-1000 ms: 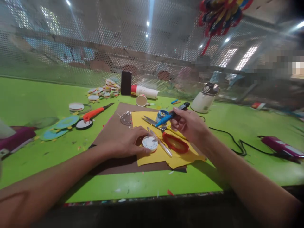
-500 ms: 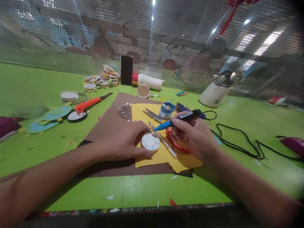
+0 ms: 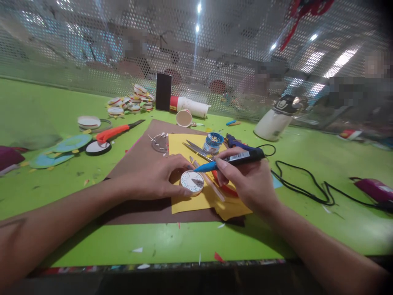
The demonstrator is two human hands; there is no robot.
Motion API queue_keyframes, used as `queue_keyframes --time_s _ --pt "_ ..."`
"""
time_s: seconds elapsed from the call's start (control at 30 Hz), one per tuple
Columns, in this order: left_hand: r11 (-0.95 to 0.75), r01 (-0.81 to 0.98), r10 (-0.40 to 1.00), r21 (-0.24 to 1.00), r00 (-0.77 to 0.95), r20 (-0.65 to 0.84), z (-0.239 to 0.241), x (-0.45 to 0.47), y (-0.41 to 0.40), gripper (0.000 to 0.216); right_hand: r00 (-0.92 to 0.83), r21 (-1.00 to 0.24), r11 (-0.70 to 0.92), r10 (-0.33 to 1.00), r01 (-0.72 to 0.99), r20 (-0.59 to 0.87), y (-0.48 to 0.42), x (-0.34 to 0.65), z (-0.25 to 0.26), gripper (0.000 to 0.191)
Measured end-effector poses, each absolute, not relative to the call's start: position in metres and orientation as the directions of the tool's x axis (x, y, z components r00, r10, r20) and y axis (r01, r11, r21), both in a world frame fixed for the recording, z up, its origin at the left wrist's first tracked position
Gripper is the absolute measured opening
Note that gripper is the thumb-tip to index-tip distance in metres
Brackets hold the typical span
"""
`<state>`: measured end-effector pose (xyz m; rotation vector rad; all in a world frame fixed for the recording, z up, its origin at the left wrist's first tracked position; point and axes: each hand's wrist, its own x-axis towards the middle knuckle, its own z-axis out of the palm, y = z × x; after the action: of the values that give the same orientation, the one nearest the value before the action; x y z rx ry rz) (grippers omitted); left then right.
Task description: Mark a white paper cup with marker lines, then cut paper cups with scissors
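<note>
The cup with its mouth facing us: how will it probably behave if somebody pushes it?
The cup would probably roll, lying on its round side. It is likely light, being hollow with thin-looking walls. Pushed back, it may bump the stacked cups behind it.

We see a bare left hand (image 3: pixel 155 176) and a bare right hand (image 3: pixel 245 176), both slim-fingered. Behind each hand we see a bare forearm (image 3: pixel 319 241), widening away from a narrow wrist. Well behind the left hand runs a thin dark line (image 3: pixel 12 223); whether crease, marking or shadow, we cannot tell.
</note>
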<state>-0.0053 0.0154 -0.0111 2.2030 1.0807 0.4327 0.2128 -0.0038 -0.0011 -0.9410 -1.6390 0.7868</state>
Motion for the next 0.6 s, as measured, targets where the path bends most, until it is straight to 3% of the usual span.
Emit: queue_keyframes --time_s 0.2,0.6 --pt "-0.455 0.567 0.791 0.687 0.611 0.020 -0.0145 -0.0054 0.0173 0.045 -0.190 -0.857 0.490 0.867 0.161 0.460 -0.0067 0.2117 -0.0121 0.011" --pt "-0.451 0.579 0.796 0.679 0.605 0.013 -0.0092 -0.0009 0.0166 0.040 -0.169 -0.813 0.510 0.860 0.281 0.481 -0.0085 0.2077 -0.0084 0.007"
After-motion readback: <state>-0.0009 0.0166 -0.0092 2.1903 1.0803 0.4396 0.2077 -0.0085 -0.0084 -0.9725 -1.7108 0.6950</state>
